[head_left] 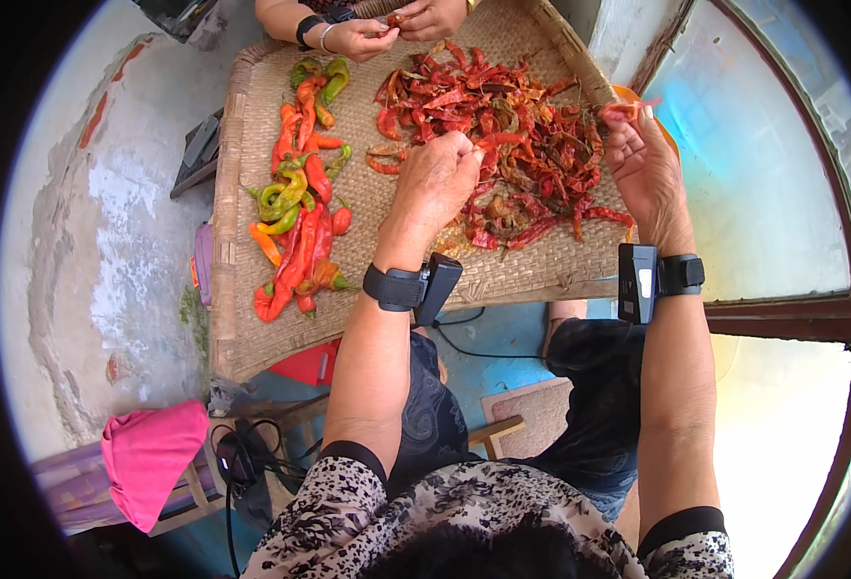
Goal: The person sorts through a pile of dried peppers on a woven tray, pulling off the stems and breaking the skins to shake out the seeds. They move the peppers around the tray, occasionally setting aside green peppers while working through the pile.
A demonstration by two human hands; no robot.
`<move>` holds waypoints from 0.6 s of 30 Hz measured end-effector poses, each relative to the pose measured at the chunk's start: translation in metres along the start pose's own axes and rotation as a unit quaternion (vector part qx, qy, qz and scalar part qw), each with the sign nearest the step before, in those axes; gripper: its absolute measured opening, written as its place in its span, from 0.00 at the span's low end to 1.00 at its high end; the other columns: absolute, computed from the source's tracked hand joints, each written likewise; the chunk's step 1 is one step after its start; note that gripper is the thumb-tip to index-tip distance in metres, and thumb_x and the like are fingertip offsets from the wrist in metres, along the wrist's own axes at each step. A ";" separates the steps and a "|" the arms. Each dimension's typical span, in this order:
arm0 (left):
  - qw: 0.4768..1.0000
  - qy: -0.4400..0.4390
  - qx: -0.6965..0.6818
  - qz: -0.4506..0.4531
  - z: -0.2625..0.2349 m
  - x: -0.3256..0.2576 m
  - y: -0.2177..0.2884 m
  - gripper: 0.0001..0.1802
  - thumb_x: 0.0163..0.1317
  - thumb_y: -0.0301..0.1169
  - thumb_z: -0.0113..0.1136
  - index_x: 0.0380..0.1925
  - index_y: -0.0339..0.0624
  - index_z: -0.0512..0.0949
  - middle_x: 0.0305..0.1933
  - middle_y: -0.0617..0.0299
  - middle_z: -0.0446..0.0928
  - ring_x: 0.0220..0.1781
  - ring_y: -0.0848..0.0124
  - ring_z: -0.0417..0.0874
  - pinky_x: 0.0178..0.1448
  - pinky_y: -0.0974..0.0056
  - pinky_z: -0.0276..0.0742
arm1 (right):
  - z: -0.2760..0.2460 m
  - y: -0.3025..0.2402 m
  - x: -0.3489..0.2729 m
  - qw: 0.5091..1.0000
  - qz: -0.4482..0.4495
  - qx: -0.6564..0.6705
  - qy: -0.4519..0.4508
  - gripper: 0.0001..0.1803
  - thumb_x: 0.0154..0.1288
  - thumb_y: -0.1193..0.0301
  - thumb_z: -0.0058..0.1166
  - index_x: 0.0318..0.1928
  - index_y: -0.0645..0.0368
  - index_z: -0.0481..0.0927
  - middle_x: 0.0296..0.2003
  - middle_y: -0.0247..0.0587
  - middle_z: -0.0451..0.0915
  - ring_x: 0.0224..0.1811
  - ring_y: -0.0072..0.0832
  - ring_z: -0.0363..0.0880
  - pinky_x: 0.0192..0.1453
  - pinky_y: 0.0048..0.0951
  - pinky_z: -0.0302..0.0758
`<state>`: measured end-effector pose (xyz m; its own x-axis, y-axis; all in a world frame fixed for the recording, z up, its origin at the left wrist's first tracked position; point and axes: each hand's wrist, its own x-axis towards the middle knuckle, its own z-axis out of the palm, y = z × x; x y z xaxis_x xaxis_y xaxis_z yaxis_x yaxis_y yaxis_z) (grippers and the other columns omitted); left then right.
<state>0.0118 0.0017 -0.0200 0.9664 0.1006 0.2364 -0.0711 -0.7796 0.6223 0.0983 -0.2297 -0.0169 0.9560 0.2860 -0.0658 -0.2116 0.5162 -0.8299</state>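
A heap of dried red chili peppers (541, 145), wrinkled and partly brown, covers the middle and right of a woven tray (367, 193). My left hand (437, 183) is closed over the heap's left side, a dried red chili pepper (504, 140) at its fingertips. At the tray's right edge my right hand (645, 169) pinches a piece of red chili pepper (623, 112) between thumb and fingers. Just behind that hand shows the rim of an orange container (673, 138); its inside is hidden. Plumper fresh peppers (300, 251), red, orange and green, lie in a column at left.
Across the tray, another person's hands (387, 34) hold a small dark red piece. A window (782, 183) stands at right, a worn wall (126, 193) at left. Lower left are a pink cloth (155, 458) and black cables (251, 434). Black devices are strapped to my wrists.
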 end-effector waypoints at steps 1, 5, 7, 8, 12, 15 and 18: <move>0.999 -0.001 -0.038 -0.024 0.001 -0.001 -0.001 0.12 0.61 0.35 0.54 0.28 0.37 0.74 0.19 0.63 0.74 0.22 0.73 0.75 0.29 0.66 0.71 | 0.006 0.003 -0.003 0.997 -0.010 0.063 0.051 0.15 0.63 0.63 0.55 0.39 0.64 0.76 0.31 0.33 0.79 0.23 0.15 0.71 0.25 0.18 0.68; 0.987 -0.045 -0.143 -0.049 0.016 0.000 0.010 0.13 0.59 0.36 0.55 0.26 0.35 0.75 0.24 0.49 0.77 0.30 0.54 0.79 0.36 0.55 0.72 | 0.035 0.034 -0.021 0.952 0.067 -0.285 -0.091 0.18 0.61 0.64 0.58 0.45 0.65 0.77 0.29 0.31 0.78 0.25 0.15 0.72 0.26 0.18 0.69; 0.988 -0.072 -0.129 -0.039 0.019 -0.003 0.015 0.13 0.59 0.36 0.55 0.26 0.35 0.75 0.24 0.49 0.76 0.30 0.54 0.79 0.37 0.55 0.72 | 0.038 0.043 -0.021 0.947 0.071 -0.281 -0.141 0.13 0.61 0.65 0.59 0.42 0.61 0.79 0.26 0.31 0.77 0.24 0.15 0.71 0.25 0.18 0.69; 0.988 -0.099 -0.115 -0.027 0.020 -0.002 0.017 0.13 0.59 0.36 0.54 0.25 0.35 0.75 0.24 0.49 0.76 0.31 0.54 0.79 0.37 0.56 0.72 | 0.036 0.041 -0.018 0.947 0.070 -0.281 -0.140 0.13 0.61 0.65 0.59 0.42 0.61 0.79 0.26 0.31 0.77 0.24 0.15 0.71 0.25 0.18 0.69; 0.997 0.037 -0.022 0.068 0.015 0.003 -0.004 0.10 0.60 0.32 0.53 0.38 0.37 0.74 0.30 0.55 0.78 0.32 0.61 0.80 0.38 0.60 0.74 | 0.019 0.019 -0.003 0.979 0.028 -0.193 -0.053 0.08 0.63 0.69 0.54 0.37 0.62 0.78 0.24 0.32 0.77 0.21 0.16 0.71 0.23 0.18 0.70; 0.997 0.023 0.069 0.035 0.018 0.006 -0.012 0.18 0.56 0.29 0.55 0.48 0.40 0.71 0.47 0.49 0.74 0.47 0.53 0.77 0.49 0.56 0.72 | 0.000 0.005 0.006 0.999 -0.006 0.051 0.002 0.09 0.64 0.69 0.54 0.40 0.61 0.76 0.26 0.34 0.78 0.22 0.17 0.72 0.24 0.18 0.71; 0.994 0.007 0.100 0.041 0.028 0.009 -0.019 0.22 0.54 0.28 0.56 0.51 0.39 0.69 0.53 0.47 0.71 0.52 0.50 0.74 0.54 0.54 0.70 | -0.001 0.009 0.006 0.975 0.016 0.213 0.058 0.11 0.64 0.68 0.54 0.43 0.62 0.74 0.28 0.36 0.78 0.24 0.17 0.74 0.25 0.18 0.72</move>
<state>0.0286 -0.0003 -0.0505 0.9557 0.0383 0.2920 -0.0984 -0.8930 0.4391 0.1023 -0.2241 -0.0259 0.9590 0.2262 -0.1708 -0.2828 0.8040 -0.5231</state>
